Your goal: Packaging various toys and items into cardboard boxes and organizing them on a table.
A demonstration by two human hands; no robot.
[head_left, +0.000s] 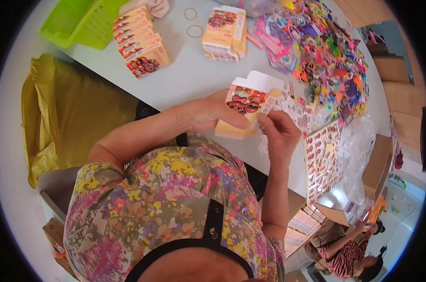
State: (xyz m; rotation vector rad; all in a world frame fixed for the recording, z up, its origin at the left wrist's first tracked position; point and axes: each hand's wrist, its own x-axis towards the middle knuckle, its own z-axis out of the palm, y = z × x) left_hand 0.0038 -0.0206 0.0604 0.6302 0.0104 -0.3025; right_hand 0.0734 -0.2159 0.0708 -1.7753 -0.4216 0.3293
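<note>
In front of my chest I hold a small yellow-and-white cardboard box with red cartoon pictures on it. Its white flap stands up at the far end. My left hand grips the box from the left, the thumb lying across its lower face. On the right side, my right hand has its fingers pinched at the box's near right edge. Whether anything small is between those fingertips is hidden. Beyond the box lies a stack of similar boxes. A row of overlapping similar boxes sits farther left.
A heap of colourful small trinkets covers the table's right side. Near it are a sticker sheet, clear plastic bags and small white pieces. Two rubber bands and a green basket lie far left. Another person is at lower right.
</note>
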